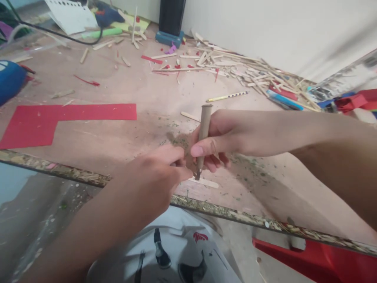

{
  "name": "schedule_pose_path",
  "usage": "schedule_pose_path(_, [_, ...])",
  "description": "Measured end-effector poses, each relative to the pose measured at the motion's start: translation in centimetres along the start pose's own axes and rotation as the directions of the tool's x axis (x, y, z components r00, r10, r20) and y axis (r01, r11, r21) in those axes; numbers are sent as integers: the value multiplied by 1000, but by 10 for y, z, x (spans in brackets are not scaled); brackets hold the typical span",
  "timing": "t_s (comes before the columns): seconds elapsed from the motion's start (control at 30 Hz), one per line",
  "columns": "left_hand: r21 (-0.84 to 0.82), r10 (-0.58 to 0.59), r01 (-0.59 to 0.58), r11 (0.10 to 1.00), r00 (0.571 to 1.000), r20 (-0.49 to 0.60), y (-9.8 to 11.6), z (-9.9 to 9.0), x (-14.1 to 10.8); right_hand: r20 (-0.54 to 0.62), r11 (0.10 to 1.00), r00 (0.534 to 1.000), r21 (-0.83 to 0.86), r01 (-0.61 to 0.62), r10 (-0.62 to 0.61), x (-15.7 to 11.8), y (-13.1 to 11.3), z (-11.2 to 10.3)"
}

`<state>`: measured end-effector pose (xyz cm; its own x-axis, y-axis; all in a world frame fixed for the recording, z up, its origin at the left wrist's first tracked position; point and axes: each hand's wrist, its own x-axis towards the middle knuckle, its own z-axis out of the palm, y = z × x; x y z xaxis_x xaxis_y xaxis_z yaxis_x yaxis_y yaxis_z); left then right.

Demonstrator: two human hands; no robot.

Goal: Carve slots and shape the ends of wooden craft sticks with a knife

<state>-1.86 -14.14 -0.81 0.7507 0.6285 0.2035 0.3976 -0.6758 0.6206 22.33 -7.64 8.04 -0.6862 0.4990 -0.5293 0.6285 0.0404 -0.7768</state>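
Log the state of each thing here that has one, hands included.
Tool, nearly upright, tip down
Craft stick, lying flat, partly covered
Right hand, closed around the tool
Left hand, curled, fingertips beside the tool's tip
Red sheet, lying flat
Pencil, lying flat
Dark device, standing

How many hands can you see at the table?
2. The left hand has its fingertips close to the flat wooden stick near the table's front edge; the right hand holds the tan-handled tool over it.
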Motion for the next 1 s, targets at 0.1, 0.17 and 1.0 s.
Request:
schedule_pose_path(0.1, [-22,6,-6,1000,1000,0,-1,1,-1,40,1000,999,-3,-5,5,7,2,-6])
schedule_pose_path(0.17, [-45,4,-4,999,1000,-3,-2,1,-2,54,1000,998,23,-20,19,8,5,-6])
schedule_pose_path(1.0, [-71,-39,41,997,999,19,0,2,-3,-162,994,987,105,-3,20,-16,16,14])
